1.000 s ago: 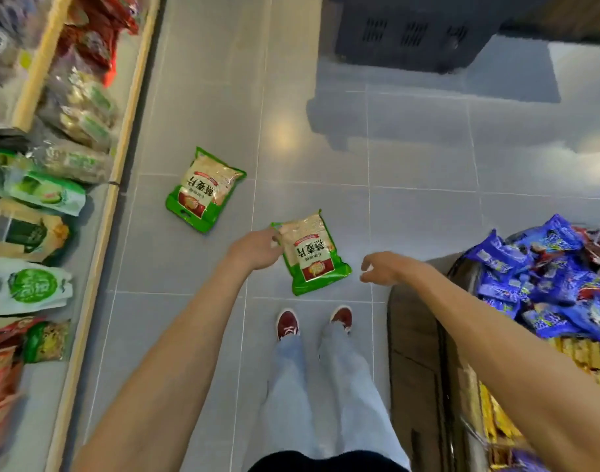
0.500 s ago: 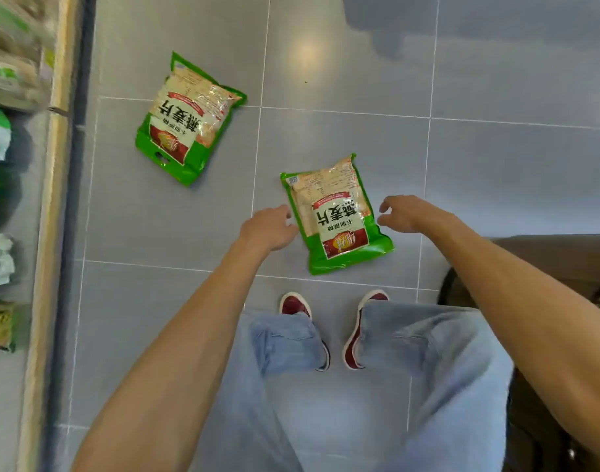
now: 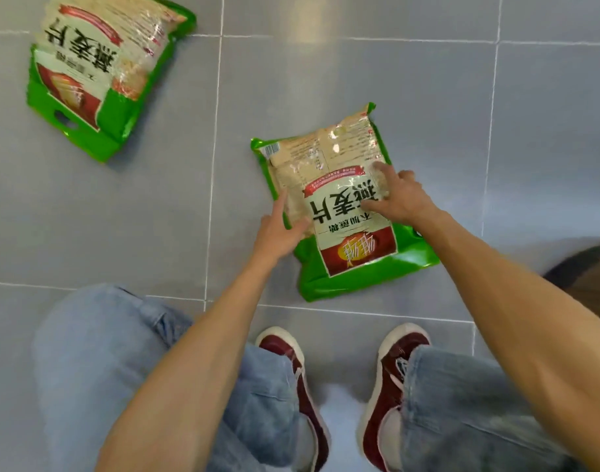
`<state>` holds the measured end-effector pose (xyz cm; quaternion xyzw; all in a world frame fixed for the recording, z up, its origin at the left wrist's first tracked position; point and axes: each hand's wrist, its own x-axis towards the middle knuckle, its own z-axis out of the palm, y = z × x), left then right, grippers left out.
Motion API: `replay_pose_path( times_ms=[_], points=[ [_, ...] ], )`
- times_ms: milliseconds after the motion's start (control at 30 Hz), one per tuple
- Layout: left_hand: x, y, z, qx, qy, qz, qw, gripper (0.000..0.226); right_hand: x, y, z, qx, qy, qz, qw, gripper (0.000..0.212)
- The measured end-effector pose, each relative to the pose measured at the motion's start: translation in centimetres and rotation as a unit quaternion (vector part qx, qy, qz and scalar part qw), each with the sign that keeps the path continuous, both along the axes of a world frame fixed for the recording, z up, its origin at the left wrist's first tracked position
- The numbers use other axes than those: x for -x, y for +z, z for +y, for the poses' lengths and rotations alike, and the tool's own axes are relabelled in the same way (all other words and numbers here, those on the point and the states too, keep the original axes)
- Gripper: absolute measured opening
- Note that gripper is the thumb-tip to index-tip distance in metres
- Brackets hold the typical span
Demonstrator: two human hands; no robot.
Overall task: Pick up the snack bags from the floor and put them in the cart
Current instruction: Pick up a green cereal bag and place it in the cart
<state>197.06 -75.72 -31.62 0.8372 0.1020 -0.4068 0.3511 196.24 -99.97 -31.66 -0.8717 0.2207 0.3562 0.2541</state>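
presses a spread right hand [image 3: 402, 201] onto the green snack bag [image 3: 356, 247] of pale flakes at centre frame, lays a straight-fingered left hand [image 3: 279, 231] against its left edge; second bag [image 3: 97, 73] flat on tiles [image 3: 428, 80], upper left.

We wear light blue jeans [image 3: 97, 352] and dark red shoes [image 3: 285, 349] with pale soles. Our forearms [image 3: 196, 362] are bare; the laces [image 3: 399, 364] look whitish, though blurred.
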Motion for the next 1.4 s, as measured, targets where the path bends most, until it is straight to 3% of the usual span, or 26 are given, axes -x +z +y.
replay_pose_path(
  times_ms=[233, 433, 667, 867, 1033, 1400],
  points=[
    [1.3, -4.0, -1.2, 0.081, 0.120, -0.059, 0.988, 0.106, 1.1, -3.1, -0.8, -0.113, -0.141, -0.041, 0.983, 0.117],
    [-0.9, -2.9, -2.4, 0.214, 0.227, -0.029, 0.950, 0.113, 0.9, -3.8, -0.2, -0.176, -0.217, -0.050, 0.959, 0.113],
    [-1.0, 2.0, -2.5, 0.236, 0.258, -0.015, 0.937, 0.100, 1.4, 1.2, 2.4, -0.148, -0.242, -0.120, 0.951, 0.088],
    [-0.2, 13.5, -0.9, 0.245, 0.273, -0.018, 0.930, 0.095, 2.3, 12.2, 4.1, -0.132, -0.237, -0.146, 0.951, 0.087],
    [1.1, 26.6, 1.8, 0.269, 0.290, -0.033, 0.918, 0.097, 3.3, 25.1, 5.9, -0.135, -0.225, -0.149, 0.953, 0.094],
    [4.1, 57.3, 6.3, 0.286, 0.355, -0.110, 0.883, 0.090, 2.9, 56.5, 10.0, -0.168, -0.148, -0.197, 0.954, 0.086]
  ],
)
